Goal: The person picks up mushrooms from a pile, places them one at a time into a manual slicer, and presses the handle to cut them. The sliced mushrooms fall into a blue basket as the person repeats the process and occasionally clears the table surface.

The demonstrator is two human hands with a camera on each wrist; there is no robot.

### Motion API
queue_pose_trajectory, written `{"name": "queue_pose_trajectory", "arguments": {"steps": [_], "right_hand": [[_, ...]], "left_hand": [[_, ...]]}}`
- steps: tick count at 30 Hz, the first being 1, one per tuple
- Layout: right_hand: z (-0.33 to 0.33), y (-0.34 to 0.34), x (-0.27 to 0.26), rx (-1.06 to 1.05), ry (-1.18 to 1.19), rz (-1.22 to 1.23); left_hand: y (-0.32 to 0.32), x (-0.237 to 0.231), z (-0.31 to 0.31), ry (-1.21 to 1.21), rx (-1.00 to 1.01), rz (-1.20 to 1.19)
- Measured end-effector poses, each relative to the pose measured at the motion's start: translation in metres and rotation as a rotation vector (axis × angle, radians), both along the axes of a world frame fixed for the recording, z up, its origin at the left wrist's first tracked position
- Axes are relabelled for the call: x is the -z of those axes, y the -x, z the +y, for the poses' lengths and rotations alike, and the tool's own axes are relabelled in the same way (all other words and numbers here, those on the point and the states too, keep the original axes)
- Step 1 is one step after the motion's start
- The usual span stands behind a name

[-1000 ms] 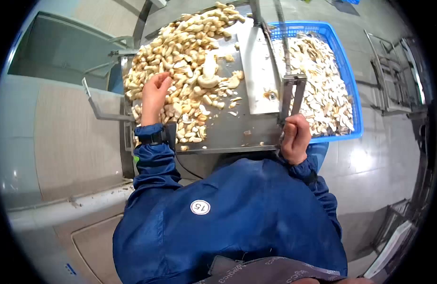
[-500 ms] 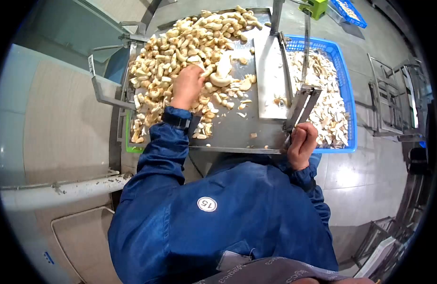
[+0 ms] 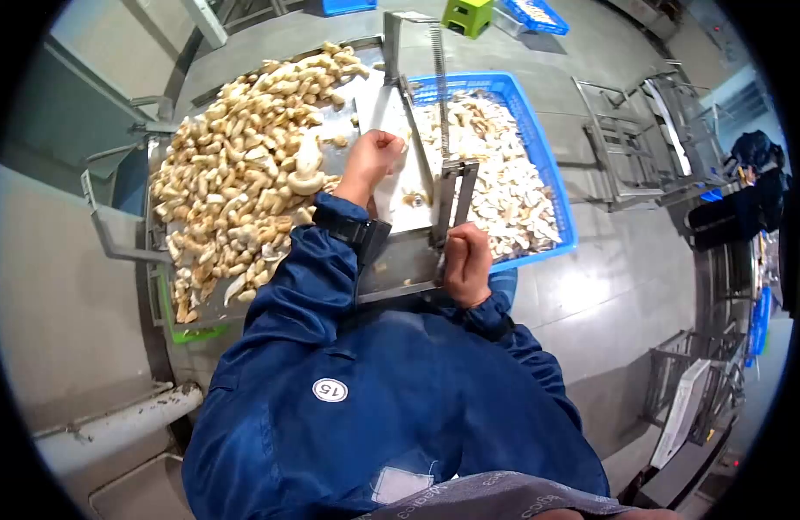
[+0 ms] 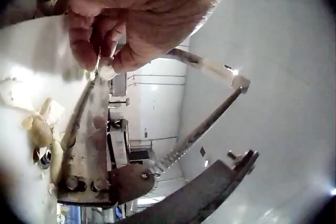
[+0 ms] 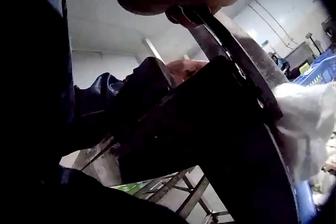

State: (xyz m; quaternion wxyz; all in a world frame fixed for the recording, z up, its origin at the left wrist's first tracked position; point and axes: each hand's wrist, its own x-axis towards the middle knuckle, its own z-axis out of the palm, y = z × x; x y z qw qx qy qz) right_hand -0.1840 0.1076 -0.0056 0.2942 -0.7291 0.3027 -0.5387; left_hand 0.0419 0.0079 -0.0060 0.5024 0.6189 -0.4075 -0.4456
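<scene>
My left hand (image 3: 372, 165) is over the white board (image 3: 385, 206) of a lever cutter. In the left wrist view its thumb and fingers pinch a small pale mushroom piece (image 4: 106, 71) right at the cutter's metal edge. Most of that piece is hidden by the fingers. With curled fingers my right hand (image 3: 466, 264) grips the near end of the cutter's metal lever (image 3: 456, 195). A large heap of whole mushrooms (image 3: 235, 165) covers the left of the steel table (image 3: 393, 264). Sliced mushrooms (image 3: 495, 165) fill a blue basket (image 3: 551, 165) beyond the blade.
A coil spring (image 3: 440, 87) rises above the lever. Bent metal bars (image 3: 101, 212) stick out at the table's left. Metal racks (image 3: 621, 147) stand on the floor to the right, and a green stool (image 3: 467, 17) sits at the back.
My left hand went from the left of the mushroom heap into it, then right to the cutter board, where it now holds a piece. The right hand stays on the lever. The head view has shifted.
</scene>
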Motion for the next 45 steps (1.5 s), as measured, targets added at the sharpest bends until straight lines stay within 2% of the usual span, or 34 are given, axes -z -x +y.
{"name": "queue_pose_trajectory", "arguments": {"steps": [1, 3, 4, 5, 7, 9, 11, 13, 14, 16, 17, 19, 20, 22, 23, 25, 27, 28, 29, 31, 32, 34, 36, 37, 38, 40, 41, 43, 44, 45], "right_hand": [[-0.002, -0.001, -0.001, 0.001, 0.041, 0.007], [0.001, 0.002, 0.0, -0.012, -0.062, -0.013], [0.001, 0.002, 0.001, -0.015, -0.056, -0.027], [0.001, 0.001, 0.004, -0.025, -0.054, -0.043], [-0.001, 0.0, 0.011, -0.029, -0.06, -0.05], [0.001, -0.001, 0.014, -0.041, -0.074, -0.057], [0.0, 0.001, 0.015, -0.03, -0.046, -0.064], [0.0, 0.002, 0.011, -0.054, -0.086, -0.066], [0.0, 0.003, 0.007, -0.062, -0.121, -0.058], [-0.005, 0.003, -0.018, -0.064, -0.193, -0.026], [-0.01, -0.005, -0.038, -0.052, -0.277, -0.132], [-0.018, -0.02, -0.115, -0.119, -0.508, -0.212], [-0.018, -0.021, -0.113, -0.099, -0.479, -0.207], [-0.019, -0.022, -0.101, -0.073, -0.406, -0.187], [-0.012, -0.018, -0.077, -0.063, -0.361, -0.187], [-0.002, -0.01, -0.012, -0.011, -0.107, -0.124], [0.0, -0.007, -0.005, -0.05, -0.064, -0.083], [-0.003, -0.01, -0.027, -0.078, -0.131, -0.062], [0.0, -0.015, -0.05, -0.074, -0.338, -0.227], [-0.014, -0.026, -0.107, -0.058, -0.49, -0.251], [-0.01, -0.025, -0.104, -0.025, -0.455, -0.222], [-0.01, -0.027, -0.09, 0.016, -0.358, -0.15], [0.001, -0.015, -0.025, 0.014, -0.176, -0.132], [0.005, -0.017, -0.016, 0.007, -0.105, -0.11], [0.003, -0.012, -0.014, -0.007, -0.141, -0.094], [-0.001, -0.013, -0.042, -0.027, -0.222, -0.068], [-0.003, -0.016, -0.069, -0.014, -0.347, -0.093], [-0.013, -0.027, -0.113, -0.104, -0.489, -0.258], [-0.014, -0.027, -0.111, -0.14, -0.467, -0.269], [-0.009, -0.025, -0.095, -0.049, -0.445, -0.223]], "left_hand": [[0.008, 0.003, -0.004, 0.068, -0.08, -0.305], [0.017, -0.006, 0.002, 0.168, -0.047, -0.488], [0.015, -0.002, -0.001, 0.206, 0.028, -0.634], [0.015, -0.005, 0.002, 0.182, 0.053, -0.681], [0.012, 0.002, 0.001, 0.308, 0.01, -0.913], [0.015, 0.007, 0.0, 0.294, -0.109, -0.808], [0.015, 0.024, -0.012, 0.273, -0.049, -0.41], [0.013, 0.031, -0.013, 0.256, -0.035, -0.111], [0.011, 0.04, -0.016, 0.284, -0.034, -0.075], [0.011, 0.035, -0.016, 0.31, -0.068, -0.257], [0.012, 0.035, -0.012, 0.343, -0.085, -0.37], [0.018, 0.034, -0.012, 0.322, -0.081, -0.174], [0.018, 0.048, -0.018, 0.344, -0.079, -0.094], [0.016, 0.048, -0.018, 0.333, -0.077, -0.131], [0.017, 0.048, -0.018, 0.33, -0.083, -0.144], [0.016, 0.037, -0.01, 0.364, -0.078, -0.18], [0.015, 0.038, -0.012, 0.361, -0.083, -0.159], [0.015, 0.027, -0.01, 0.307, -0.037, -0.231], [0.015, 0.017, -0.005, 0.263, -0.037, -0.271], [0.02, 0.007, 0.002, 0.294, -0.023, -0.124], [0.02, 0.022, -0.005, 0.34, -0.044, -0.206], [0.017, 0.02, -0.003, 0.34, -0.04, -0.295], [0.019, 0.022, -0.006, 0.326, -0.052, -0.325], [0.02, 0.02, -0.004, 0.312, -0.071, -0.345], [0.021, 0.017, -0.003, 0.301, -0.088, -0.371], [0.021, 0.025, -0.009, 0.283, -0.087, -0.345], [0.02, 0.018, -0.006, 0.294, -0.081, -0.369], [0.025, 0.036, -0.014, 0.382, -0.062, -0.135], [0.024, 0.04, -0.013, 0.36, -0.047, -0.207], [0.021, 0.029, -0.008, 0.34, -0.036, -0.276]]}}
